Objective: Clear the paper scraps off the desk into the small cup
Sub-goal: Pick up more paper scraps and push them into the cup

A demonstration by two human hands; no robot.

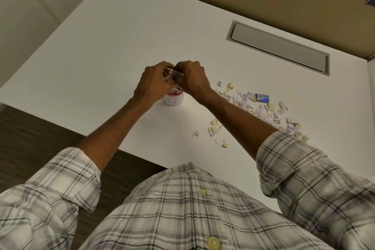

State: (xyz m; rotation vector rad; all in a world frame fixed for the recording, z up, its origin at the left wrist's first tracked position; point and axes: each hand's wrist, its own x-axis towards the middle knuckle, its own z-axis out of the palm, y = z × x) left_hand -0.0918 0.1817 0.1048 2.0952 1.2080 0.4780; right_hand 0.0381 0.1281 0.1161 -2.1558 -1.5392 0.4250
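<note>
Cup [174,101] just beneath both hands [174,81]

**Legible markings: almost none**

Large outlined characters are seen drawn on the white side of the small cup [174,101] below its pink rim; they are partly hidden and cannot be read with certainty. A small blue box [262,98] lying on the table [121,46] among the paper scraps [261,110] carries a pale printed patch and a line of lettering, too small and blurred to be made out. No other text, number or sign is found.
</note>
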